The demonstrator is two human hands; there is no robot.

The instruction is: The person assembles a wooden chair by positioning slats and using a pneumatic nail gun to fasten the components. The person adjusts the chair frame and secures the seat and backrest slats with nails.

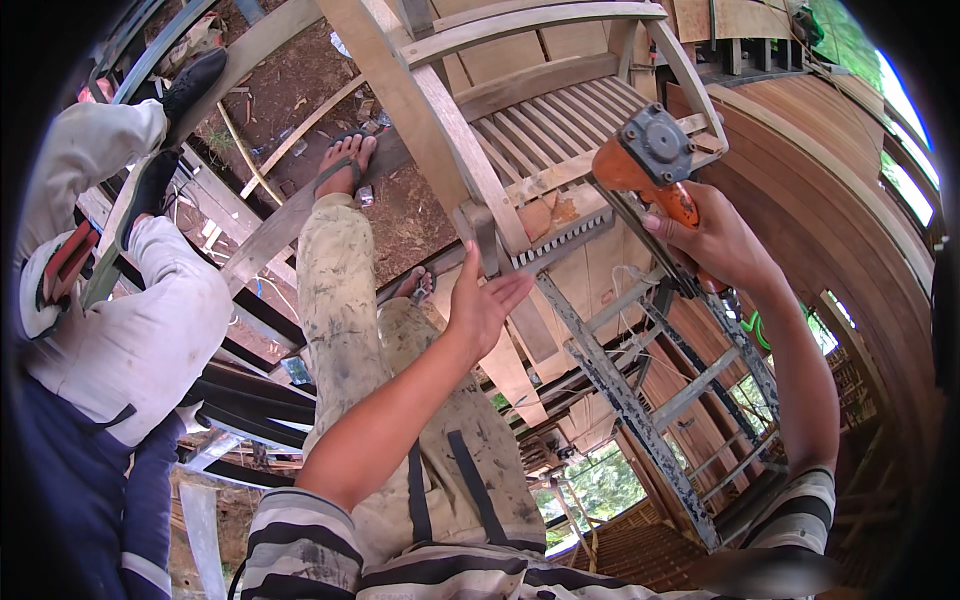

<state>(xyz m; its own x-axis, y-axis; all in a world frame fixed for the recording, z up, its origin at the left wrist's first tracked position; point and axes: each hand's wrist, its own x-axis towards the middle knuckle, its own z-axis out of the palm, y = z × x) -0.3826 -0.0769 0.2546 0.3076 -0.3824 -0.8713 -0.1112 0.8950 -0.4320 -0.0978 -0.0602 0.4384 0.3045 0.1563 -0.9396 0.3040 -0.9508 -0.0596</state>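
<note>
My right hand [728,238] is wrapped around the handle of an orange nail gun [636,168] with a dark grey cap. The tool is held beside the front corner of a wooden slatted chair [545,130]; its nose is hidden behind its body. My left hand [484,305] is open, fingers stretched out. It is close to the end of a wooden post [478,232] at the chair's near side; I cannot tell whether they touch. Between my hands runs a grey toothed strip [565,242], along the chair's near edge.
A paint-spattered metal ladder [618,392] stands below my right arm. On the left sits another person in pale trousers [165,310], feet on a timber beam [235,75]. My sandalled foot [345,160] rests on another beam above dirt ground. Curved wooden planking [810,200] rises at right.
</note>
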